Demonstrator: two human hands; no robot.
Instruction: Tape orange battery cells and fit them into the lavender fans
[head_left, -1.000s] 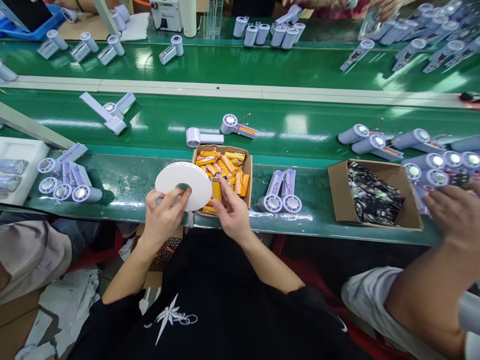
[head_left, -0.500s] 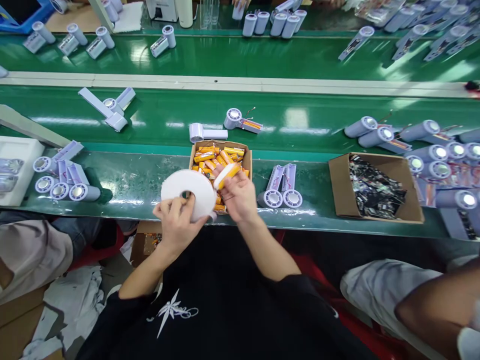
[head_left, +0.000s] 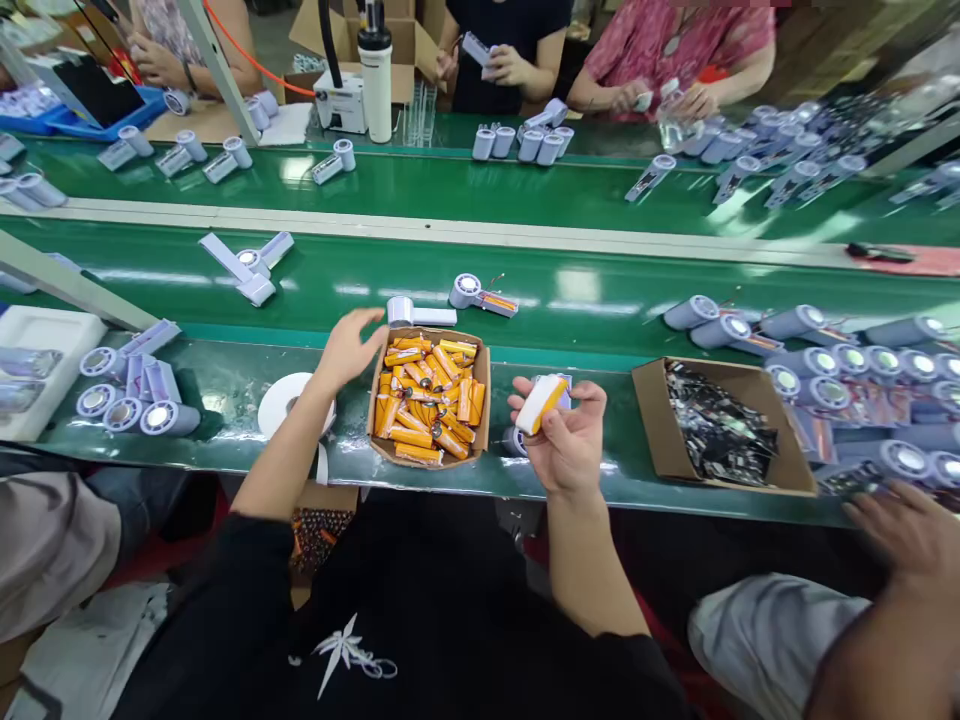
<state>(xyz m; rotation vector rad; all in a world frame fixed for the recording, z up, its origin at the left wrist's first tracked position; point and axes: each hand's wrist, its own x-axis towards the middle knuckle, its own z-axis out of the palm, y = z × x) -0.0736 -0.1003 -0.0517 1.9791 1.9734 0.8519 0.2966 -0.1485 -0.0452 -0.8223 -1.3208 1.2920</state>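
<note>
My right hand [head_left: 566,435] grips an orange battery with a strip of white foam tape [head_left: 541,402] along one side. My left hand [head_left: 351,348] reaches out with fingers apart and nothing in them. Its fingertips are close to a pale lilac fan housing [head_left: 431,317] lying at the belt's near edge; contact cannot be told. Under my left forearm lies a white tape roll [head_left: 281,402] on the bench. Between my hands stands a cardboard box [head_left: 486,405] full of orange batteries [head_left: 427,395]. Behind my right hand, a fan piece [head_left: 516,442] is mostly hidden.
A cardboard box of circuit boards [head_left: 652,425] stands at right, beside many fan units [head_left: 847,360]. More fans [head_left: 169,415] stand at left. On the green belt [head_left: 337,260] lie a wired fan [head_left: 466,291] and other housings. A co-worker's hand [head_left: 911,530] is at right; people sit opposite.
My left hand has let go of the tape roll, now on the bench, and moved toward the fan housing. My right hand has carried the battery rightward. The view has tilted up.
</note>
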